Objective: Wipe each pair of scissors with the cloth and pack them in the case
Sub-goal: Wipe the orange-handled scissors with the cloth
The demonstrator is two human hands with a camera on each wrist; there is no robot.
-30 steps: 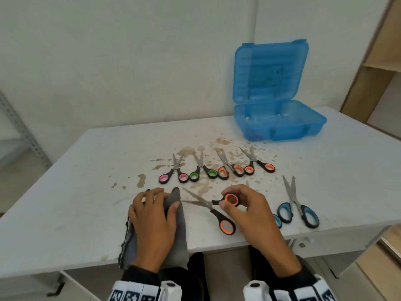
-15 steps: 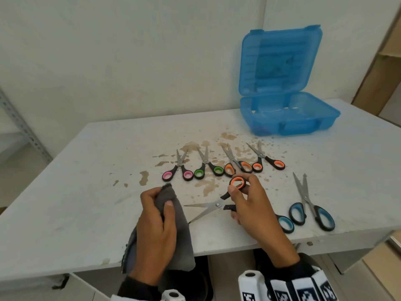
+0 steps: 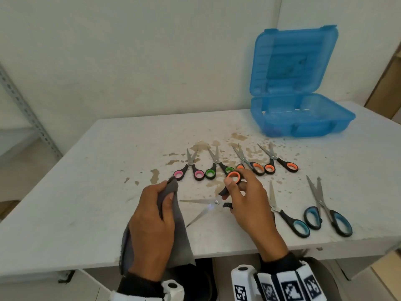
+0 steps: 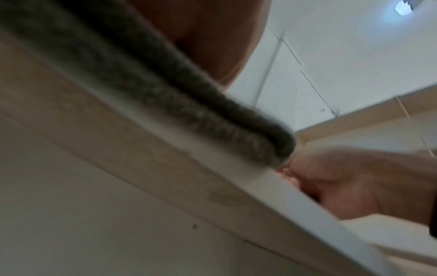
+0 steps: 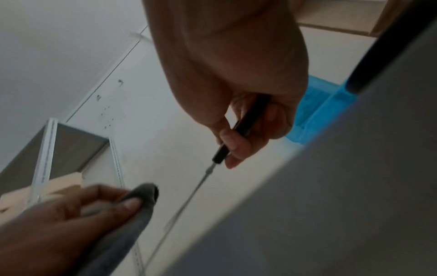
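A white table (image 3: pixel 97 192) with brown stains stands against a pale wall, and a wooden shelf unit shows at the right edge.

Just above the near middle of the table, the orange-handled scissors (image 3: pixel 213 202) are held with their blades parted. The long axis runs roughly left to right: the tips point left toward the cloth, one blade nearly level and the other slanting down toward the table's near edge, while the handles sit at the right. The right hand (image 3: pixel 247 200) grips those handles, thumb and fingers curled round the orange loop, which is raised toward the far side. In the right wrist view the black handle (image 5: pixel 246 123) runs out from under the curled fingers (image 5: pixel 236 147), with the thin blade beyond it.

Left of the blade tips, apart from them, the left hand (image 3: pixel 154 222) pinches the grey cloth (image 3: pixel 180 242) between thumb and fingers; a bunched end sticks up past the fingertips and the rest hangs over the table's near edge.

Farther back, four small scissors lie in a row, tips pointing away: pink-handled scissors (image 3: pixel 189 168), green-handled scissors (image 3: pixel 217 166), and two more orange pairs (image 3: pixel 267 161). To the right lie two blue-handled scissors (image 3: pixel 321 205), tips also pointing away. At the far right corner sits the blue case (image 3: pixel 303 118), lid standing open.
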